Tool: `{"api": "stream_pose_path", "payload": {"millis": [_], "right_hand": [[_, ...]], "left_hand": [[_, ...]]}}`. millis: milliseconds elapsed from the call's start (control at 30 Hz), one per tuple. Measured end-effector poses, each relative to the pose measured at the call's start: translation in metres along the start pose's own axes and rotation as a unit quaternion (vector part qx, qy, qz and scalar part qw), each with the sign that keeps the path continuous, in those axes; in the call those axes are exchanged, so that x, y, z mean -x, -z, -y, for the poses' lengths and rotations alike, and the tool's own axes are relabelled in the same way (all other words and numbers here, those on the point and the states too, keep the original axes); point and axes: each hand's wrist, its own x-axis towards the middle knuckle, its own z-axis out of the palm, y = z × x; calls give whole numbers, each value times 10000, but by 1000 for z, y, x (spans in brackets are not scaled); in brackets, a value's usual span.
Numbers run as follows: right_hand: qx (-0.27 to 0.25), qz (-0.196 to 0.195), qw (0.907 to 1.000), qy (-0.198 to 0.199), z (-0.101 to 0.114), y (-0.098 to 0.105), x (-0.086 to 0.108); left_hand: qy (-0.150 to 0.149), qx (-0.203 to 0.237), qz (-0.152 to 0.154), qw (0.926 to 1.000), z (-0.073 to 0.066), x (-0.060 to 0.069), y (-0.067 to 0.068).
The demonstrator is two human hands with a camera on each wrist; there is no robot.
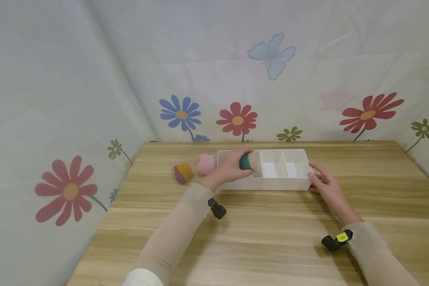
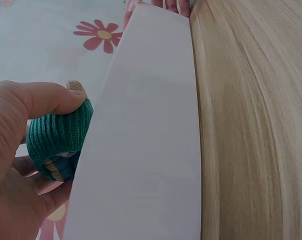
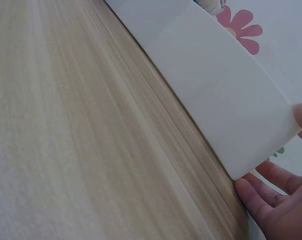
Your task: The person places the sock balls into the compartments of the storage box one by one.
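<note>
My left hand (image 1: 230, 169) holds a rolled-up sock (image 1: 246, 161), green and beige ribbed knit with some blue, over the left part of a white divided box (image 1: 264, 184). In the left wrist view, the thumb lies on top of the rolled-up sock (image 2: 61, 131) and fingers reach underneath it. My right hand (image 1: 327, 186) touches the box's right end. Seen from the right wrist, its thumb is near the upper rim and its fairly straight fingers rest low against the end wall of the box (image 3: 211, 85).
Left of the box lie a pink rolled bundle (image 1: 205, 164) and a yellow-and-purple one (image 1: 183, 173). The box stands on a wood-grain table (image 1: 257, 238). A flower-printed curtain (image 1: 207, 71) hangs behind the table and on its left.
</note>
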Motion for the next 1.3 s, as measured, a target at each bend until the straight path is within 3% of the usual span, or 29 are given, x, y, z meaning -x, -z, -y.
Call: {"api": "stream_pose_path", "payload": {"millis": [433,1000,1300], "right_hand": [[-39,-25,10000,58,-3,1,-2],[-17,-62,10000,49,-2,-1,-2],[18,-83,9999,-69,-3,-1,-1]], "left_hand": [[-172,-311,-98,9993,4,-5,-8],[379,-380,278,9982,8,-14,-15],[224,-526,418,9975,13,-19,-19]]}}
